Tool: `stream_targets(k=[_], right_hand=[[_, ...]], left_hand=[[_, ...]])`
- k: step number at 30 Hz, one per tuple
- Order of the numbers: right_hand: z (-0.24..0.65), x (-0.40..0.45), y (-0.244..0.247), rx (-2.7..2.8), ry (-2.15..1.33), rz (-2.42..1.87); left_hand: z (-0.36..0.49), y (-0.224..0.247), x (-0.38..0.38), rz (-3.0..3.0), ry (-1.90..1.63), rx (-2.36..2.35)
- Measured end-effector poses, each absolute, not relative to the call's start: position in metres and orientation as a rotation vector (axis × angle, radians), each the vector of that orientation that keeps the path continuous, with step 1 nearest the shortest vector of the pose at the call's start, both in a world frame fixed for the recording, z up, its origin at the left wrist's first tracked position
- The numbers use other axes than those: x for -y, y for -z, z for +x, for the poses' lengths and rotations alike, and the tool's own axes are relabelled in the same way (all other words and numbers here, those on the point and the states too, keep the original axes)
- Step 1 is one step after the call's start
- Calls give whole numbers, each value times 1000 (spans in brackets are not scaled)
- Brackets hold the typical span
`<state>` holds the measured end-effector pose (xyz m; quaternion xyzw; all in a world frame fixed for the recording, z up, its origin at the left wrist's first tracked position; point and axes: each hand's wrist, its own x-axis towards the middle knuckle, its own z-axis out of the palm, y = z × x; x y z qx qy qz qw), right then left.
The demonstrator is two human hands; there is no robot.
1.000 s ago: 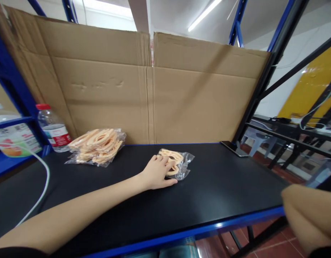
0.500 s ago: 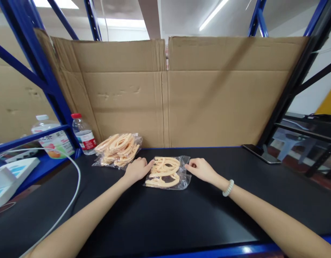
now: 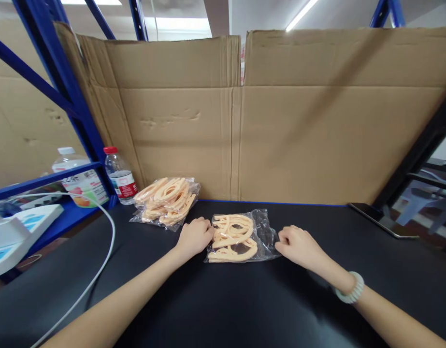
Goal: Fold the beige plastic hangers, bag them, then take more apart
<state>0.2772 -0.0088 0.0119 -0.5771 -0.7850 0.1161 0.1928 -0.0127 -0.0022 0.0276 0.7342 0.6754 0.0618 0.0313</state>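
"On the black bench (image 3: 215, 304), which way does the clear bag (image 3: 244, 238) lie from the hands?"

"Between them, flat, with its longer side running left to right, so one end faces each hand. The peach-coloured curved pieces (image 3: 233, 232) fill the left part; loose film (image 3: 266, 234) makes up the right end."

"So which hand is nearer the pieces?"

"The left hand (image 3: 194, 237). Its thumb side comes up against the bag's left edge, right beside them. The right hand (image 3: 298, 245) is at the opposite end, with only film between it and the contents."

"Are they gripping?"

"The right one appears to be: fingers curled, thumb and forefinger pinched on the film's edge. With the left, I see bent fingers by the edge, but I cannot tell whether any plastic is caught beneath them."

"Anything close by?"

"Beyond the left hand, a heap of similar bagged pieces (image 3: 166, 200), apart from the bag, with a red-capped bottle (image 3: 120, 179) just beside it. A dark flat device (image 3: 378, 221) lies well off to the right, near the back edge."
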Motion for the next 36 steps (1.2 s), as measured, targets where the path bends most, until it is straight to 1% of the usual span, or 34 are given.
stream_targets(k=[2,4,6,9,12,14,19,24,28,32,36], right_hand=[[281,11,-17,2247,-268,-1723],[282,13,-21,2255,-144,-1731],[280,15,-24,2204,-14,-1525],[274,19,-24,2170,18,-1050],[270,23,-20,2392,99,-741],[270,23,-17,2542,175,-666],[274,18,-15,2536,239,-814],[275,12,-11,2515,51,-1155],[274,9,-6,2492,-6,-1189],[276,5,-8,2417,-98,-1248],[279,1,-9,2367,-81,-1337]], left_hand=[[-13,-27,2,2254,-199,-2090],[-14,-27,2,2245,-213,-2101],[-15,-26,1,2241,-234,-2113],[-16,-22,-1,2249,-262,-2138],[-16,-19,-1,2272,-277,-2161],[-16,-17,-2,2291,-279,-2164],[-15,-14,-2,2324,-272,-2160],[-12,-12,-1,2356,-297,-2127],[-11,-12,-2,2353,-327,-2069],[-11,-14,-3,2283,-425,-2061],[-8,-15,-2,2188,-607,-2024]])
